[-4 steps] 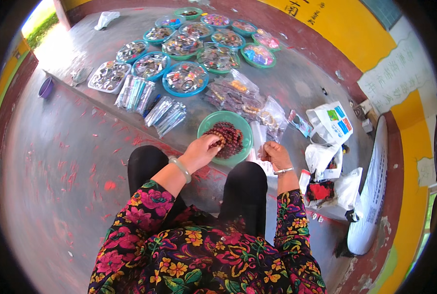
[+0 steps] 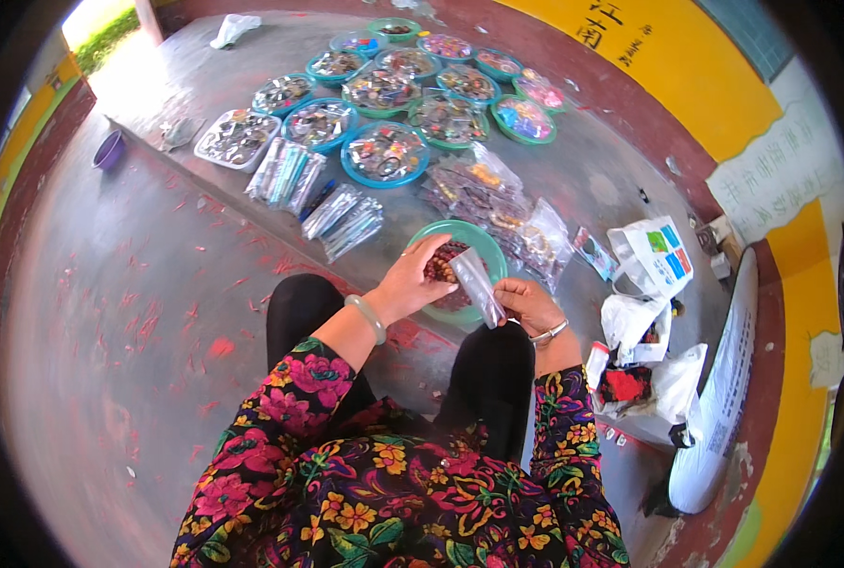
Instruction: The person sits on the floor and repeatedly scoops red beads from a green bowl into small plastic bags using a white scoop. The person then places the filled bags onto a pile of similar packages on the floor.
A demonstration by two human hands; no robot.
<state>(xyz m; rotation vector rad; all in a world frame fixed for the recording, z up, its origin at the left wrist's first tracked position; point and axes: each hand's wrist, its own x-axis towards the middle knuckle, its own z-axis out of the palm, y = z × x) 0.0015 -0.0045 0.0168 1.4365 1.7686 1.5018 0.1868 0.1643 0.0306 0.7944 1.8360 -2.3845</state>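
The clear bag (image 2: 479,287) had come up from beside the green bowl (image 2: 491,250) to lie across its near edge, and the left hand (image 2: 414,284) had opened wider over the dark red beads (image 2: 444,262). From where I stood, its fingers and thumb were spread around some of them, though I couldn't tell whether they gripped any. The right hand (image 2: 531,308) pinched the bag's near end, so the bag slanted between both hands.

As I judged it, this bag hadn't been filled: it looked flat, with no beads plain inside. Bagged strands (image 2: 479,194) lay heaped beyond the right hand, already packed, while a loose pile was left in the bowl under the left. Those beads were round, glossy and strung, a few paler brown just inside the left fingers.
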